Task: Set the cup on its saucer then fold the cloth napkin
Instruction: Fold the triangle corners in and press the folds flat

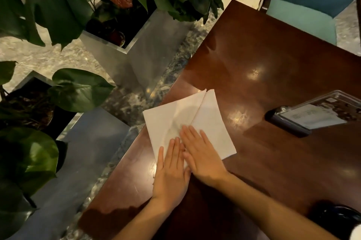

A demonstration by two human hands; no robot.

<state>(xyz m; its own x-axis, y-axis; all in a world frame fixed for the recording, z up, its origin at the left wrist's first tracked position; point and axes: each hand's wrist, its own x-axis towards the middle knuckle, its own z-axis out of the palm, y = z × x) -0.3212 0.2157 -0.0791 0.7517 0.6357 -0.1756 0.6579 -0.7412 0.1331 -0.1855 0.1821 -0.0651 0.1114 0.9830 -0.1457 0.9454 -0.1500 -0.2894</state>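
Note:
A white cloth napkin (187, 114) lies on the dark wooden table (263, 64) near its left edge, with two corners folded in so their edges meet along a centre seam. My left hand (171, 171) lies flat on the napkin's near corner, fingers together and straight. Beside it, my right hand (203, 153) presses flat on the napkin just right of the seam, fingers slightly spread. The two hands touch at the thumbs. A dark round dish (340, 218), perhaps the saucer, shows at the bottom right edge; I cannot tell whether a cup sits on it.
A clear acrylic card stand on a dark base (312, 116) stands at the right of the table. Metal planters (148, 50) with large green leaves (39, 1) stand on the stone floor to the left. A teal chair (312, 5) is beyond the far corner.

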